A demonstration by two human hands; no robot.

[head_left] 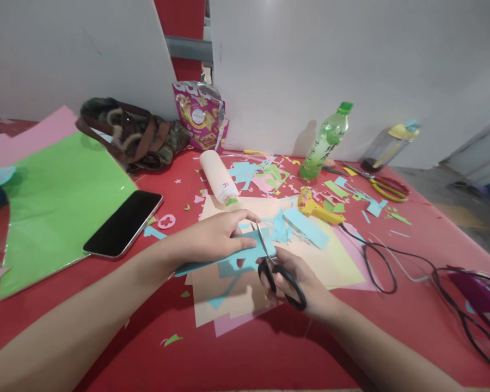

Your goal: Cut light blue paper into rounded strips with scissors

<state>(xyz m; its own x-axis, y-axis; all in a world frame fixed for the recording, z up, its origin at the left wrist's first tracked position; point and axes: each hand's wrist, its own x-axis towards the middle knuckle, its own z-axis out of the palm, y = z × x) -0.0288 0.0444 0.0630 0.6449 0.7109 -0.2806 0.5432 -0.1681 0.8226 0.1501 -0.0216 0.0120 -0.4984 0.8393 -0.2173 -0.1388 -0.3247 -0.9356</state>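
Observation:
My left hand [218, 235] is closed on a folded piece of blue paper [251, 239], its thumb lying on top. In my right hand [296, 272] is a pair of black-handled scissors [288, 286], with fingers through the handle loops. The slightly parted blades reach across the right end of the blue paper. Underneath lie cream paper sheets [212, 296] and a pink sheet [232, 325], with blue scraps on top. Just beyond my hands, a blue paper strip [306, 227] rests on the sheets.
A black-screened phone [124, 223] lies on green sheets [65, 201] at left. Farther back are a white bottle [218, 174], a snack bag [200, 117] and a green bottle [324, 141]. A yellow glue gun [318, 209] trails a black cord; other scissors [384, 185] lie at right.

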